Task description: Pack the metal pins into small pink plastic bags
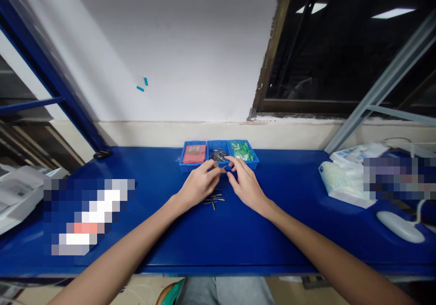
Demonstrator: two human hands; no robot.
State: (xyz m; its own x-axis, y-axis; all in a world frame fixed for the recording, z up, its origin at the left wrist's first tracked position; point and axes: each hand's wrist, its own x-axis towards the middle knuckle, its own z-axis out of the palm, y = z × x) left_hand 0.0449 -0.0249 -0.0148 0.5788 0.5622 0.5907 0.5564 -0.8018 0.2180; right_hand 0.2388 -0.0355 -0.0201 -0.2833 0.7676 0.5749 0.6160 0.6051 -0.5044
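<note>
In front of the middle bin point(217, 142), crisscrossed loose pins point(214, 200) lie nearer the left hand point(203, 182) (its grip I cannot tell), toward the person; the right hand point(245, 181) has thumb and forefinger apart.

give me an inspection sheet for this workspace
Surface: blue table.
Job's things: three blue bins in a row holding red packaging, thin metal pins and green packets; loose pins on the table by the left grip.
Clutter: soft pack and white rounded object right; white items left; pixelated patches unreadable.
Grips: left grip and right grip close together; whether either holds a pin is unclear.
Cables: white cable at right.
Surroundings: pale wall, dark window, blue frame, grey post.
</note>
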